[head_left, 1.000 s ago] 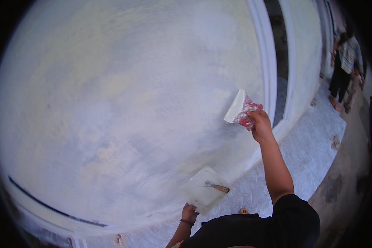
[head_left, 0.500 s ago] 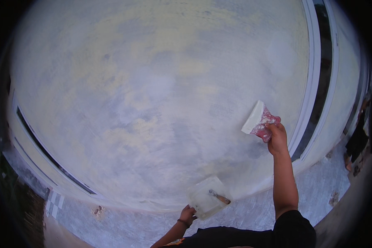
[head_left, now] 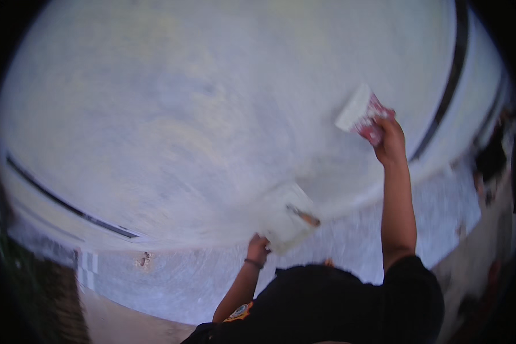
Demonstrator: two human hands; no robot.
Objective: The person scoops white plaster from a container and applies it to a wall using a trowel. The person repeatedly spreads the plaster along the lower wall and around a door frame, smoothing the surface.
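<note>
My right hand (head_left: 391, 142) is closed around the red handle of a wide putty knife (head_left: 369, 117), smeared with white filler. Its broad pale blade faces the wall (head_left: 200, 143), up and to the left; whether it touches is hard to tell. Lower down, my left hand (head_left: 258, 247) grips the near left corner of a pale square tray (head_left: 276, 229). Lying on that tray is a small putty knife (head_left: 305, 216) with a brown handle. The wall carries patchy yellowish and grey-white coating. Motion blurs the picture.
A dark narrow window (head_left: 447, 86) with a pale frame runs down the wall at right. Another dark slot-like window (head_left: 69, 200) is at lower left. A grey floor strip (head_left: 178, 281) lies along the wall's foot, with checkered tiles (head_left: 88, 269) at its left.
The view has shifted, so the wall, tray and both hands sit higher in the picture, with more of my dark shirt showing. Both hands keep their holds.
</note>
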